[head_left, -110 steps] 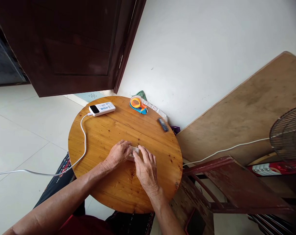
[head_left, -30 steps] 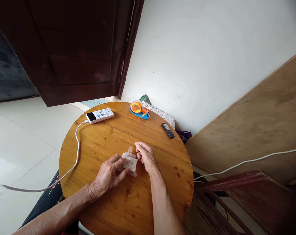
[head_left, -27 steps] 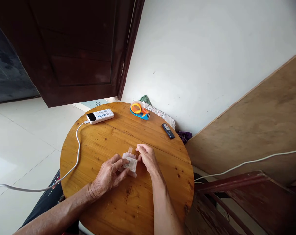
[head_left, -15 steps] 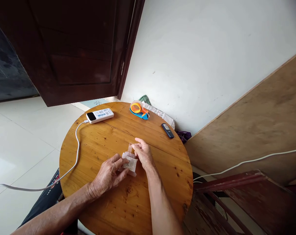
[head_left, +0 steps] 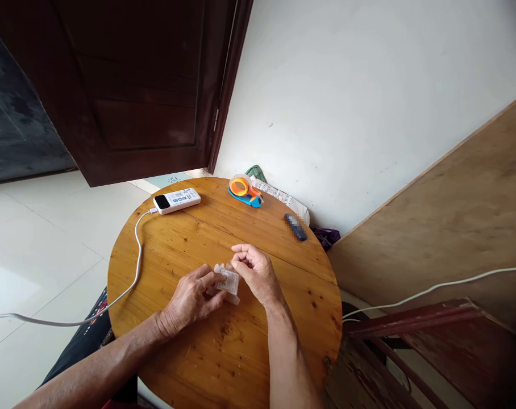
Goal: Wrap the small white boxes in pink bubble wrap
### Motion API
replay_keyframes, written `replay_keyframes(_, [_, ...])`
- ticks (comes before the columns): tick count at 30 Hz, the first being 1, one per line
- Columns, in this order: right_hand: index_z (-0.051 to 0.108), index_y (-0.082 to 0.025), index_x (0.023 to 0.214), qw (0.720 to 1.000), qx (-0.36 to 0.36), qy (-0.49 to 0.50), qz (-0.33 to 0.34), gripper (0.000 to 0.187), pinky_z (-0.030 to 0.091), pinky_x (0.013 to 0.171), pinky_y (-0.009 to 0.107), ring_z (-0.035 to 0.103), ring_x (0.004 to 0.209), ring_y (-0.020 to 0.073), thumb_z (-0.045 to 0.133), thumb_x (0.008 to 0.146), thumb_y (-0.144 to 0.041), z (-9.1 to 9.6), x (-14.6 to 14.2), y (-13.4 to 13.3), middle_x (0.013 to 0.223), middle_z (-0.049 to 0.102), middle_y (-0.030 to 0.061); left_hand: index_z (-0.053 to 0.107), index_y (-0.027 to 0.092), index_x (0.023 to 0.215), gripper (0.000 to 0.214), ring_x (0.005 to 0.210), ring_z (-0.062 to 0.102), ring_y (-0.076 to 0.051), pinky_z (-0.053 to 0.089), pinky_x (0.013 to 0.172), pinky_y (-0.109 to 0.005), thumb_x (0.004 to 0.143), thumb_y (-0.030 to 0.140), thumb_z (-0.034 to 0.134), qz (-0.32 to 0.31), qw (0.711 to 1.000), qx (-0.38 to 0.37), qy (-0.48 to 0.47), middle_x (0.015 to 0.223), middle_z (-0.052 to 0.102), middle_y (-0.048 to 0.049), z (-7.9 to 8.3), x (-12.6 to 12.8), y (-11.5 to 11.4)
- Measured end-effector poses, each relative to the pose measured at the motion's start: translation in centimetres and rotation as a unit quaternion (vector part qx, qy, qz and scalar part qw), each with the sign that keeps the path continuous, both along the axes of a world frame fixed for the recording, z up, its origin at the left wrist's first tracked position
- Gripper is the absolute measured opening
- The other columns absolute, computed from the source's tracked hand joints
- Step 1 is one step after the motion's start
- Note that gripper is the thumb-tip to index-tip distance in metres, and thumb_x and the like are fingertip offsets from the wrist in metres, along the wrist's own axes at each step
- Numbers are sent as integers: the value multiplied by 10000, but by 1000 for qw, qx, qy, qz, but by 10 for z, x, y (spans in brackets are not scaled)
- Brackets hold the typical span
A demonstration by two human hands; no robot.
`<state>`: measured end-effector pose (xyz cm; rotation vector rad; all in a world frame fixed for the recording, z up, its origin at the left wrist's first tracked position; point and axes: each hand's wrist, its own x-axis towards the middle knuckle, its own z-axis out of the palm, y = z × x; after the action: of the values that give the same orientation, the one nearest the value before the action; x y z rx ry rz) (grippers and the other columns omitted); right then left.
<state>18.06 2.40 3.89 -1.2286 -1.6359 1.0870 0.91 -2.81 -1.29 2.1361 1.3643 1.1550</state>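
A small packet [head_left: 229, 282] wrapped in what looks like bubble wrap, with a pale printed face, lies on the round wooden table [head_left: 177, 244]. My left hand [head_left: 194, 294] holds it from the left, the index finger on top and the thumb along the near side. Over the packet's far right corner, my right hand [head_left: 257, 272] pinches a short piece of clear tape [head_left: 228, 265] between thumb and index finger. The other fingers of that hand are loosely bent. Most of the tape is hard to make out, and the packet's left part is hidden under my left fingers.
An orange and blue tape dispenser [head_left: 245, 191] stands at the table's far edge. A white power bank [head_left: 177, 201] with a cable [head_left: 139, 250] lies at the far left, a dark blurred object [head_left: 296, 227] at the far right. Behind are a wall and a dark door [head_left: 147, 102].
My right hand has turned and moved slightly, folding the upright tape down toward the packet's far edge. My left hand keeps its hold. The view has shifted a little.
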Motion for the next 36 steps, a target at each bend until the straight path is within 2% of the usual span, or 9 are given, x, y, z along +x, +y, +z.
replay_keyframes(6, [685,-221,867,986,42,-116,110,138,440,604,216,574,635,120,563,811,-188,12,11,-9,733,667,-20,706,219,1004,201,638,600,-115,459,582,-202,836,297,627,-9,1000,-12,-1,785,623,-12,3,-1,2])
replay_keyframes(12, [729,-250,922,969,87,-184,140,274,470,697,254,652,705,163,539,779,-114,16,16,-12,766,744,-12,671,185,985,192,620,563,-111,456,572,-204,848,296,596,-17,1000,-10,-7,783,606,-13,8,-2,1])
replay_keyframes(16, [756,-265,899,966,115,-190,129,348,442,623,240,641,667,160,514,738,-74,14,11,-12,801,759,-9,637,206,1165,321,621,548,-113,458,587,-208,860,282,571,-22,1000,3,2,766,591,-1,8,-2,-1])
replay_keyframes(20, [750,-253,811,967,98,-189,137,309,388,562,226,583,581,135,506,721,-86,13,7,-13,698,721,-25,660,206,1122,283,637,565,-117,460,593,-207,869,281,556,-21,999,10,26,757,592,-5,6,-3,-1])
replay_keyframes(22, [724,-236,781,976,85,-166,110,214,381,554,224,562,564,128,534,751,-142,13,11,-11,662,690,-27,671,192,1064,248,641,576,-121,465,594,-211,883,316,556,-22,999,18,25,771,605,-16,6,-4,-1])
replay_keyframes(24, [687,-221,740,986,78,-141,33,149,374,545,225,538,549,127,547,791,-218,11,17,-6,624,650,-24,674,180,1018,247,625,577,-118,469,588,-215,901,358,547,-22,999,26,21,785,615,-26,5,-4,0])
replay_keyframes(28, [655,-222,666,983,36,-147,-103,193,380,545,242,544,558,151,540,807,-286,-3,24,8,589,628,-7,669,181,986,251,609,570,-107,469,585,-209,911,385,543,-19,999,31,12,789,617,-29,4,-3,0])
replay_keyframes(32, [709,-242,802,974,11,-198,-110,125,422,608,270,617,647,187,610,790,-317,-21,9,14,675,709,18,665,180,968,198,628,563,-111,467,594,-208,894,326,554,-22,999,33,13,777,603,-28,2,-2,0])
replay_keyframes(36, [660,-216,1062,991,0,-96,-96,303,476,678,289,641,692,186,613,778,-312,-33,-10,17,718,713,9,663,187,945,151,625,561,-111,456,592,-210,873,275,563,-18,999,33,15,780,597,-24,1,-1,0])
